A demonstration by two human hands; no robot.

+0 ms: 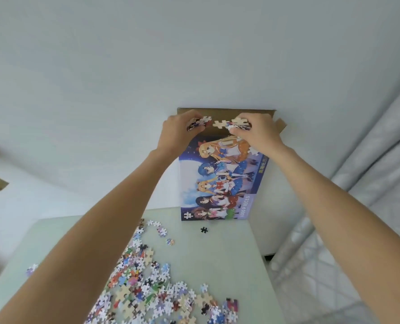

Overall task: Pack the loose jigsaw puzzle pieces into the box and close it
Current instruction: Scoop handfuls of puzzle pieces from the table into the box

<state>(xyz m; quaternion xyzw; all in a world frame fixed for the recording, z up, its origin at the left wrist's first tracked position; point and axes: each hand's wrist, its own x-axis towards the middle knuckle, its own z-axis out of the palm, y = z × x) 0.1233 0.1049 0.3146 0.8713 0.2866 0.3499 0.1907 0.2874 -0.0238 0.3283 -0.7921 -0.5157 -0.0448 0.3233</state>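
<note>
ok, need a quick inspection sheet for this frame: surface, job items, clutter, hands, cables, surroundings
Surface: pale green table, mostly bare at its far right.
Job's things: puzzle box stands upright at the table's far edge, top flap open; loose puzzle pieces heaped on the near half; one black piece lies alone near the box.
Clutter: nothing seen.
Hands: left hand and right hand both at the box's open top, each closed on a small bunch of pieces; one piece shows between them.
Cables: nothing seen.
Surroundings: plain white wall behind; sheer curtain to the right.
</note>
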